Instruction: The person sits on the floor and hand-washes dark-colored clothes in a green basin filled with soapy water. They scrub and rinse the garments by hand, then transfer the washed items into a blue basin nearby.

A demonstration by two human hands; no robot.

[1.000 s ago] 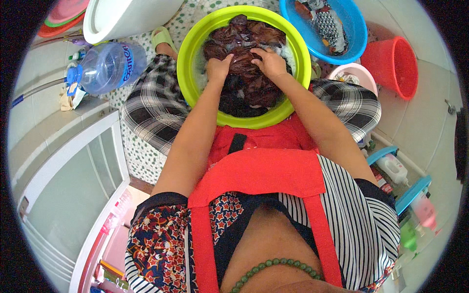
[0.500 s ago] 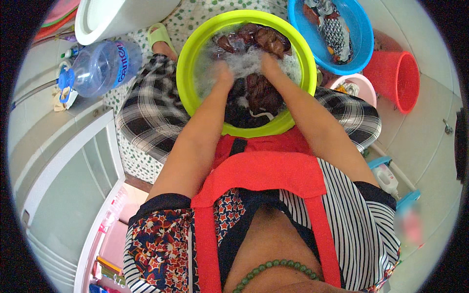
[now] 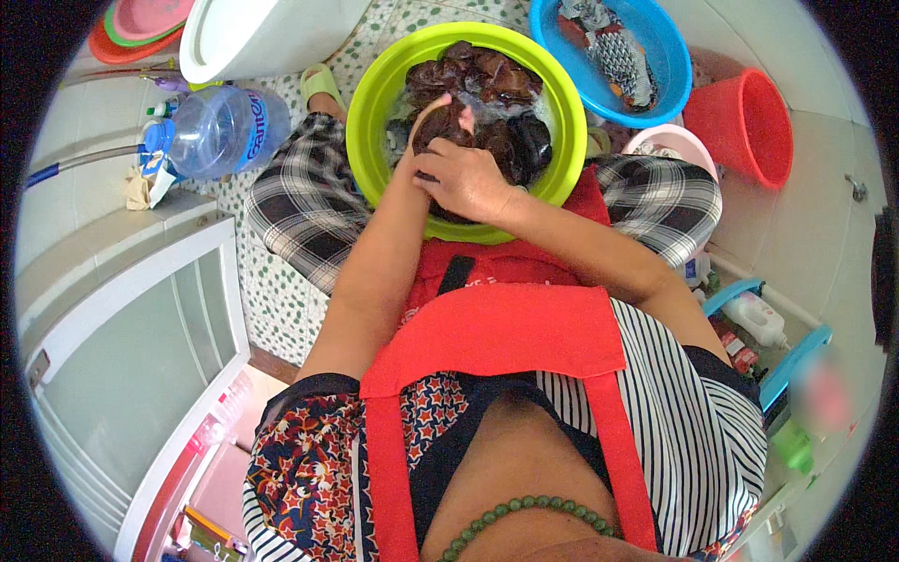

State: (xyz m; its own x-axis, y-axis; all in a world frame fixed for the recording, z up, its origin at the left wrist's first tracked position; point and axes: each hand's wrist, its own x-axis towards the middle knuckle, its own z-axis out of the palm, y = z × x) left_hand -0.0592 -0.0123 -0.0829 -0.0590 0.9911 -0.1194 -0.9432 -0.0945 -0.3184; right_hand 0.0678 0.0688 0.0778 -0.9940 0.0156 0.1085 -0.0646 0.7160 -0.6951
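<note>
A yellow-green basin (image 3: 573, 122) stands between my knees, with wet dark brown and black garments (image 3: 501, 70) heaped in soapy water. My left hand (image 3: 447, 99) is in the basin, mostly covered by a dark brown garment (image 3: 440, 126) that it holds; only parts of its fingers show. Across it lies my right hand (image 3: 464, 180), its fingers bent onto the same garment close to my left wrist. The right fingertips are partly hidden in the folds.
A blue basin (image 3: 679, 70) with patterned clothes, a pink basin (image 3: 702, 150) and a red bucket (image 3: 763, 131) stand at right. Left are a large clear bottle (image 3: 220, 131), a white tub (image 3: 253, 37) and a white-framed door (image 3: 239, 290). Detergent bottles (image 3: 754, 318) sit in a rack.
My right hand has moved left, from the suds to beside my left wrist. A brown garment now covers most of my left hand. The garments sit higher, with less foam showing.
</note>
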